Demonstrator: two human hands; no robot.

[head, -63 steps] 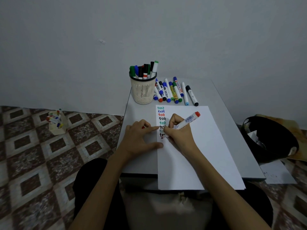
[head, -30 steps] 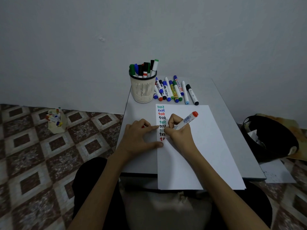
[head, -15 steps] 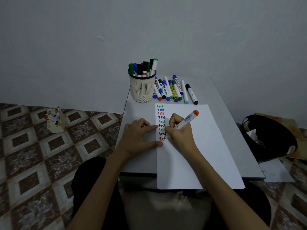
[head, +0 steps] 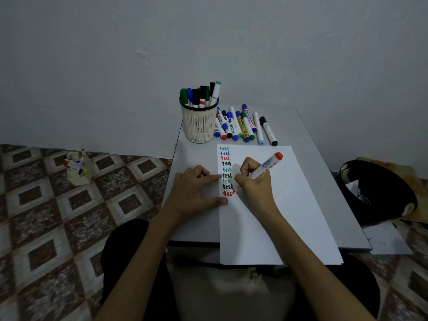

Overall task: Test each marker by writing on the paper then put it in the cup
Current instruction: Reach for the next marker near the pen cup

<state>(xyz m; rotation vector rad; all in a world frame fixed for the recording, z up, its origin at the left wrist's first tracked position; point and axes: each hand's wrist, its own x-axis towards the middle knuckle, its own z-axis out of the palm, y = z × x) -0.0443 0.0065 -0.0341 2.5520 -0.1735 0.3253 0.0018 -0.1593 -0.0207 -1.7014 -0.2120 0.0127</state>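
My right hand (head: 253, 181) grips a red marker (head: 266, 166), its tip down on the white paper (head: 278, 205) at the end of a red word at the foot of a column of coloured "test" words (head: 225, 171). My left hand (head: 194, 193) presses the paper's left edge with index finger and thumb, and something small and red, apparently the marker's cap, shows between its curled fingers. A cream mesh cup (head: 199, 122) holding several markers stands at the table's far left. Several loose markers (head: 243, 125) lie in a row to its right.
The small grey table (head: 328, 181) is narrow, and the paper overhangs its near edge above my lap. A paper holder with small markers (head: 77, 166) stands on the tiled floor to the left. A black bag (head: 375, 193) and loose sheets lie on the floor to the right.
The red word at the bottom of the column has grown by a few letters as my right hand wrote rightward. My left hand has stayed in place.
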